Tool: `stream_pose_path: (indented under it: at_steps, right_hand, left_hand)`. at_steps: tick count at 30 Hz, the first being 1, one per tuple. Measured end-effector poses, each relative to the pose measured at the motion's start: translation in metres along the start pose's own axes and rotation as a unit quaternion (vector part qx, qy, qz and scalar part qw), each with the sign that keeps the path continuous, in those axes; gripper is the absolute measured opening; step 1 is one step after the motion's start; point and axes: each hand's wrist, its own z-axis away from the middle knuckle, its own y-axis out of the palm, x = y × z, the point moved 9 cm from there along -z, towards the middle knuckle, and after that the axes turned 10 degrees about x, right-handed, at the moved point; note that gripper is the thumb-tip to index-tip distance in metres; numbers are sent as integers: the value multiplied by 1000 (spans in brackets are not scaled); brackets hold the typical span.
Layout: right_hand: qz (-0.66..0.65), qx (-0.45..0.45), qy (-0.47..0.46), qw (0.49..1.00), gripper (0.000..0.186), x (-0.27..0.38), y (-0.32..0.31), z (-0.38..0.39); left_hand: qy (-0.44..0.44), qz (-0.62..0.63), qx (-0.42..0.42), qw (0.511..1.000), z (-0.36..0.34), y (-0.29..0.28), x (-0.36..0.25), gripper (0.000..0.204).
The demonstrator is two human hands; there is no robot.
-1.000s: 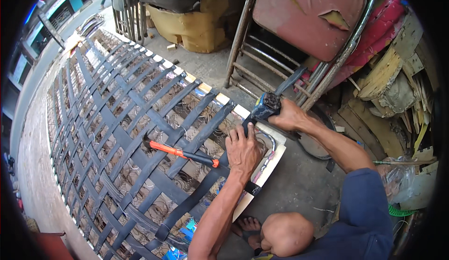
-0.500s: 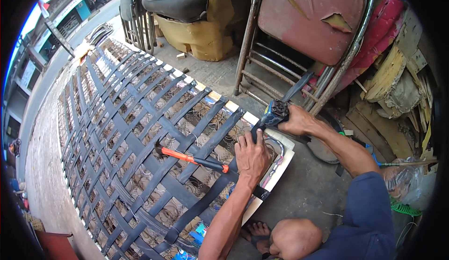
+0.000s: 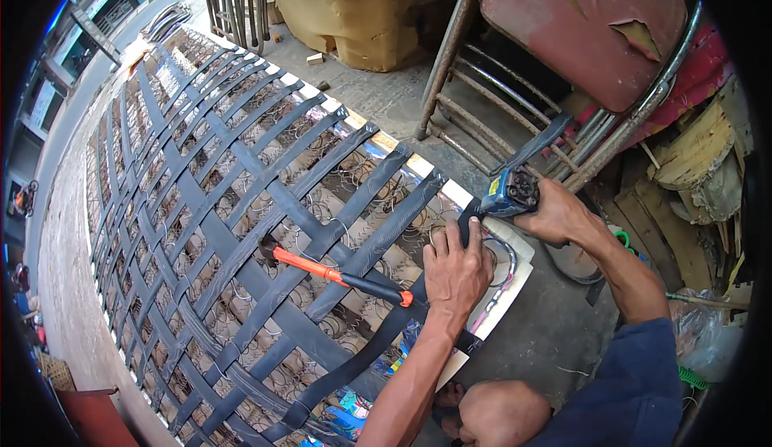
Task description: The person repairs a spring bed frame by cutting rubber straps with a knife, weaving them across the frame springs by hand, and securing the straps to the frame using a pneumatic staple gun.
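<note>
Viewpoint shifted; strapped frame [image 3: 310,330] borders seemingly concrete floor [image 3: 540,344].

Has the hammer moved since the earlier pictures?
No. Judged against the black straps, the hammer lies at the same spot, pointing the same way; only the camera's view has shifted.

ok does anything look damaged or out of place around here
Yes: the reddish chair pad at upper right has a ragged tear, its covering gaping open to paler material. The orange-and-black hammer lies loose across the black straps, but doesn't look odd there.
</note>
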Motion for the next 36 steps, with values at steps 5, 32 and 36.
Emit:
stream_pose_path:
  at_steps: [5,32,36]
  right_hand:
    - [-105,-23,-2,994,44,-27,11,-6]
    - [-39,-14,-16,999,42,-5,-4,-5]
    - [-24,-74,-49,996,39,-2,-1,-11]
  left_hand:
    - [-7,32,3,999,-1,0,6,47]
    - [-1,6,-15,1000,-1,0,3,46]
    - [-6,15,-21,1000,-1,-1,3,47]
